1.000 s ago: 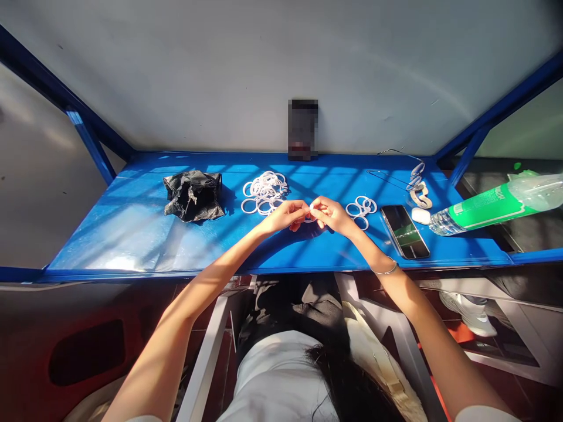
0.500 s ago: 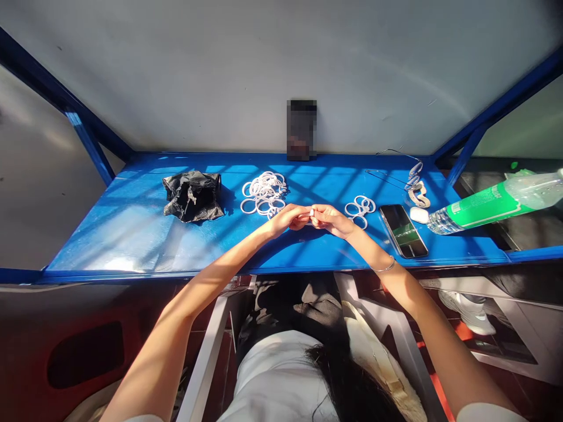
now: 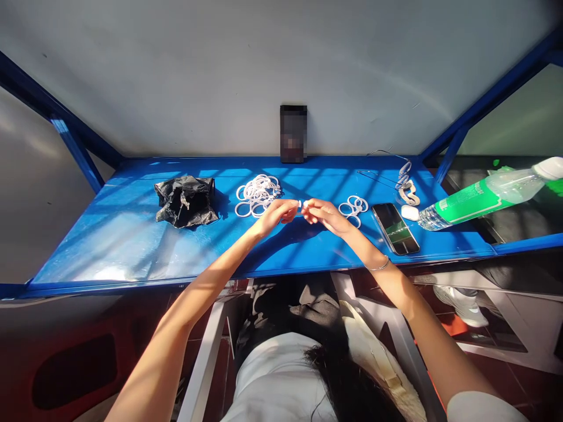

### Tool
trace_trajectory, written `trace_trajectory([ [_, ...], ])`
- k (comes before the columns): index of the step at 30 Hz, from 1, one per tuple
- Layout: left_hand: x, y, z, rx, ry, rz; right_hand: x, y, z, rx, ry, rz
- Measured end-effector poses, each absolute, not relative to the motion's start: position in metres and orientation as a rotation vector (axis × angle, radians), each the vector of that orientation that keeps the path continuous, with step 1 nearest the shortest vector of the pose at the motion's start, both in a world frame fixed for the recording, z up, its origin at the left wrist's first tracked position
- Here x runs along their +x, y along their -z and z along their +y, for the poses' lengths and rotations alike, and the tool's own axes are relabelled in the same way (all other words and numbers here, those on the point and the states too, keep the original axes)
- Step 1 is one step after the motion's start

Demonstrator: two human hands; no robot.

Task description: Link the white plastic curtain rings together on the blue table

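My left hand [image 3: 277, 213] and my right hand [image 3: 322, 214] meet above the middle of the blue table [image 3: 132, 246], fingers pinched together on one small white ring [image 3: 302, 204] held between them. A loose pile of several white rings [image 3: 257, 195] lies just behind my left hand. A smaller cluster of white rings [image 3: 352, 207] lies to the right of my right hand. A thin bracelet sits on my right wrist.
A crumpled black plastic bag [image 3: 185, 200] lies left of the ring pile. A dark phone [image 3: 394, 228] lies flat at the right, beside a small white case [image 3: 409, 213], a green-labelled bottle [image 3: 479, 197] on its side and a wire with threaded rings [image 3: 403, 180]. A dark device [image 3: 293, 133] leans against the wall.
Both hands have stayed together on the ring, shifting slightly left and farther from me. The camera has tilted a little, moving the scene down and left.
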State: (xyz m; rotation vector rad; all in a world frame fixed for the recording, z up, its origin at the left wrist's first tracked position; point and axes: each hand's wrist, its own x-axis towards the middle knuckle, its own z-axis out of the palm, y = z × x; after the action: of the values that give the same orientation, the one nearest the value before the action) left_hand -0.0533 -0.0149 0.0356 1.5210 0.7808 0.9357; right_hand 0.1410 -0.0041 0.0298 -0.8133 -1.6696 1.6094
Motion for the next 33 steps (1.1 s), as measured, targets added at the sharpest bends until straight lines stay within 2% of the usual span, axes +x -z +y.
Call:
trace_trajectory([
  [5,-0.078,-0.045,-0.004,2.224,-0.98,1.462,0.161,-0.042,0.006,-1.107,-0.737,-1.992],
  [10,-0.097,-0.05,0.004,2.462,-0.65,1.863,0.187,-0.042,0.015,-1.336,-0.305,-1.973],
  [14,-0.102,-0.051,0.004,2.497,-0.436,1.959,0.2,-0.034,0.008,-1.542,-0.142,-2.01],
  [20,-0.105,-0.054,0.003,2.53,-0.317,1.903,0.222,-0.03,-0.026,-1.825,-0.013,-2.088],
  [26,-0.107,-0.054,0.003,2.544,-0.427,1.862,0.24,-0.022,-0.047,-1.745,-0.008,-2.277],
  [29,-0.104,-0.051,0.004,2.503,-0.67,1.741,0.234,-0.028,-0.045,-1.556,-0.183,-2.288],
  [33,-0.091,-0.045,0.001,2.352,-0.974,1.318,0.21,-0.043,-0.037,-1.417,-0.667,-2.132],
])
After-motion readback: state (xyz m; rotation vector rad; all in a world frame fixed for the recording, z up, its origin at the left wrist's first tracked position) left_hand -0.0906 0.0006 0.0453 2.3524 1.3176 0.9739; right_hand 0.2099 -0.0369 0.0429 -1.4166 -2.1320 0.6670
